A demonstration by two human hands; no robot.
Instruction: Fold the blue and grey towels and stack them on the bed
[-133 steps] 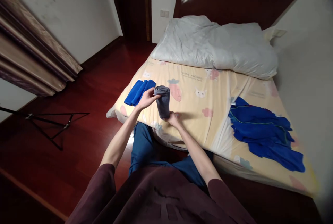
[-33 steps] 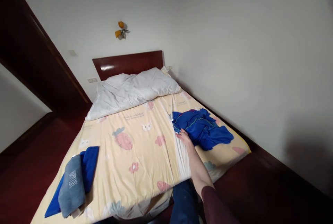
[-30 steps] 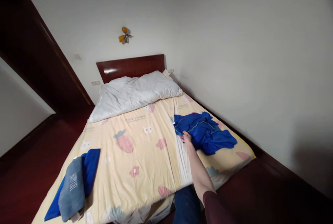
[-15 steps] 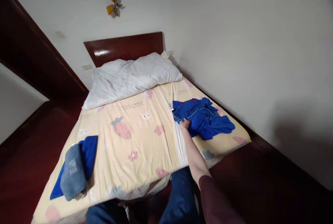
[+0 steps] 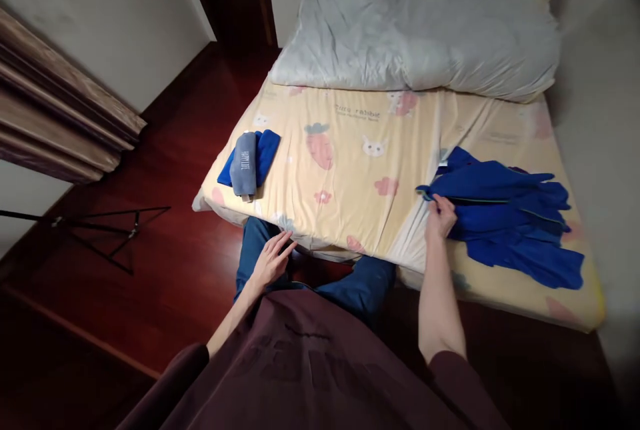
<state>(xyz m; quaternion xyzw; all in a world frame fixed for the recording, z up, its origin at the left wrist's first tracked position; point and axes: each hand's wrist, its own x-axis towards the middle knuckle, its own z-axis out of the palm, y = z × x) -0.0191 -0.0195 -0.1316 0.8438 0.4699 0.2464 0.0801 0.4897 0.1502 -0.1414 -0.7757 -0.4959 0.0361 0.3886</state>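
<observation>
Judging by how things lie, I'd call this partway done. A grey roll sits on top of a folded blue cloth near the left edge of the bed, and both look neat. The blue heap on the right side of the frame is rumpled and spread out, so that part looks untouched. The right hand is at the heap's left corner with its grip closed on a bit of the edge, cloth pinched between thumb and fingers. The left hand is down by the knee in the lower middle, grip open and flat, holding nothing. I can't tell how many separate pieces are in that heap — the folds all run together. The print on the grey roll is too small to read, the white duvet is cut off at the top, and the far right of the frame goes dim.
</observation>
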